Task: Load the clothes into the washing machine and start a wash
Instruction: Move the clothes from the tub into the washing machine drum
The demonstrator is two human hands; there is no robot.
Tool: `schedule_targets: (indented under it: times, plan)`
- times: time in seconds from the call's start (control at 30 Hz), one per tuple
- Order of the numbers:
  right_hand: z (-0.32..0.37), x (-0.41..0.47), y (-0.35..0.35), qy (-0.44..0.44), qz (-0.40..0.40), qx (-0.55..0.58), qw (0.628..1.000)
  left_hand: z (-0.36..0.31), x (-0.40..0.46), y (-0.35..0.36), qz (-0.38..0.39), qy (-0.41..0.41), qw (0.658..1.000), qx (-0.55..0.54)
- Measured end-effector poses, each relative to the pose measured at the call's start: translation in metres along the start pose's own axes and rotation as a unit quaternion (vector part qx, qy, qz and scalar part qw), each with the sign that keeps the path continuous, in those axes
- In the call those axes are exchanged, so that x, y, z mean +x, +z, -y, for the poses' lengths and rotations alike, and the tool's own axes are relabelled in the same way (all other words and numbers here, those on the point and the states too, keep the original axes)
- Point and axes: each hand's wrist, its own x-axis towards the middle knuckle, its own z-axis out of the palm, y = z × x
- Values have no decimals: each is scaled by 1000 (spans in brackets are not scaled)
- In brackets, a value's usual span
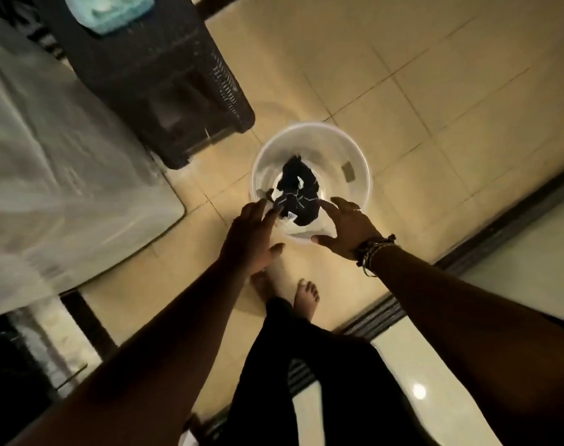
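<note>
A clear plastic bucket (354,149) stands on the tiled floor in front of my bare feet. A crumpled black garment (298,191) with thin white lines lies at its bottom. My left hand (251,236) hovers over the bucket's near left rim with fingers straight and spread. My right hand (348,226), with bracelets on the wrist, hovers over the near right rim, fingers spread. Neither hand holds anything. The washing machine (49,156), under a translucent plastic cover, stands at the left.
A dark woven laundry basket (152,75) with something light blue on top stands behind the machine, beyond the bucket. A dark sliding-door track (467,252) runs diagonally at the right. Beige floor tiles (403,91) stretch beyond the bucket.
</note>
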Motion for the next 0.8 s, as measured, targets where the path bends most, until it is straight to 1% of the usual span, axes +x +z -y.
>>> schedule_targets:
  times: [0.07,0.13,0.2,0.27,0.3,0.37,0.4,0.43,0.47,0.53,0.6,0.63,0.67,0.73,0.8]
  plan:
    - [-18,41,18,16,29,3,999,4,40,31,0,24,1000,-9]
    - [-34,89,38,44,35,13,998,12,91,66,7,58,998,10]
    - [-47,132,62,79,39,48,995,23,147,100,16,76,997,24]
    - [-60,179,92,126,69,103,984,32,202,132,43,49,997,32]
    - [-67,206,111,153,96,137,974,36,226,147,58,30,997,30]
    - [-82,251,144,205,132,222,944,42,265,180,92,7,996,9]
    - [-86,267,159,214,126,266,932,46,275,192,97,3,995,6]
    - [-88,278,169,210,115,289,927,48,280,199,99,11,995,17]
    - [-92,286,183,201,99,288,931,51,282,211,105,22,994,36]
    - [-98,287,195,190,28,227,955,57,278,224,95,47,991,78]
    - [-101,272,186,174,-25,181,968,56,262,223,90,70,987,114]
    - [-103,263,177,165,-40,168,971,52,254,217,89,72,987,115]
    - [-105,253,164,146,-51,163,975,47,246,210,88,64,989,103]
    - [-105,234,142,112,-51,174,977,33,233,191,79,35,995,44]
    - [-102,212,112,83,-50,215,972,17,222,164,35,20,998,-46]
